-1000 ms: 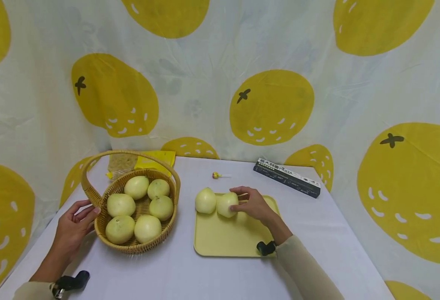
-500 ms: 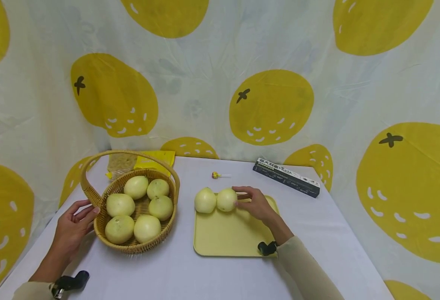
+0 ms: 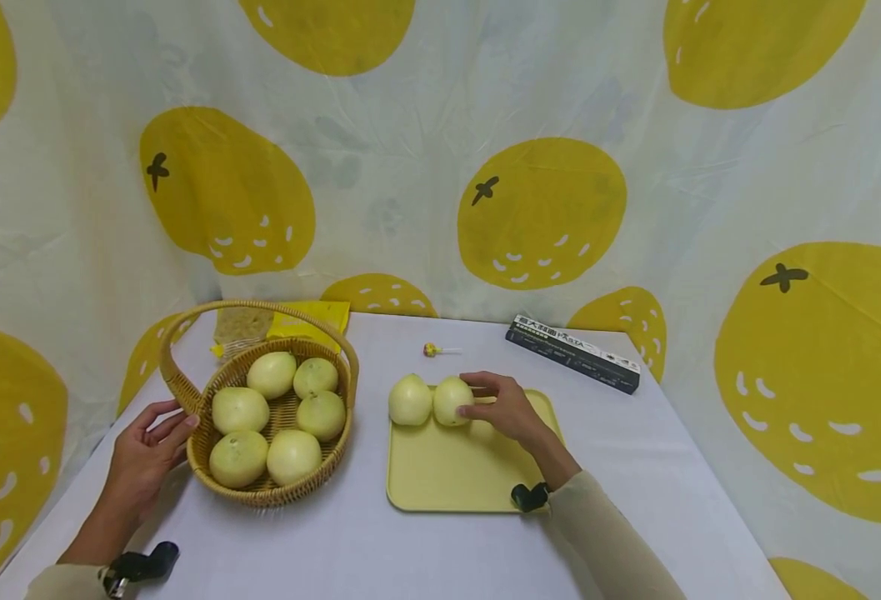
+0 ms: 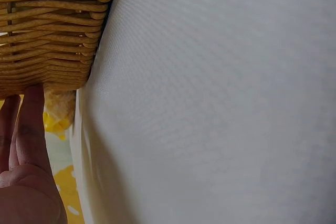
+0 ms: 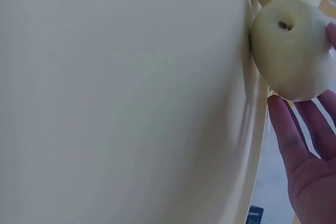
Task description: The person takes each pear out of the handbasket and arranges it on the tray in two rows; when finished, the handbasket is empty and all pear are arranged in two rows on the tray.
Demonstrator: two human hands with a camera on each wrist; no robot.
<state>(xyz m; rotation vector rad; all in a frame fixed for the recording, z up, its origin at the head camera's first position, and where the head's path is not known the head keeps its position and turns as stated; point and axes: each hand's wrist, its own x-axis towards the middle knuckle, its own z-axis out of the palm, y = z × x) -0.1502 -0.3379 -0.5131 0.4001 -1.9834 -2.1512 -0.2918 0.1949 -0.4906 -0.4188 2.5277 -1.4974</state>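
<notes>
In the head view, my right hand (image 3: 506,408) holds a pale green round fruit (image 3: 449,401) at the tray's back edge, its thumb on the near side. The right wrist view shows the stem dimple of this held fruit (image 5: 291,51), with fingertips along its underside. A second pale fruit (image 3: 410,400) sits right beside it, at the back left corner of the yellow tray (image 3: 455,475). My left hand (image 3: 143,458) touches the outer left side of a wicker basket (image 3: 271,497) with fingertips and thumb, fingers fairly straight. Several similar fruits (image 3: 241,410) lie inside the basket.
The basket's tall handle (image 3: 260,305) arches over the fruits. Behind it lie a clear bag of noodle-like food (image 3: 243,325) and a yellow packet (image 3: 323,313). A lollipop (image 3: 431,350) and a black pasta box (image 3: 573,354) lie beyond the tray on the white-covered table (image 3: 320,550).
The held fruit has shifted slightly back and left against its neighbour. My right thumb moved to the fruit's edge, then back onto its near side. The left hand and basket stay put.
</notes>
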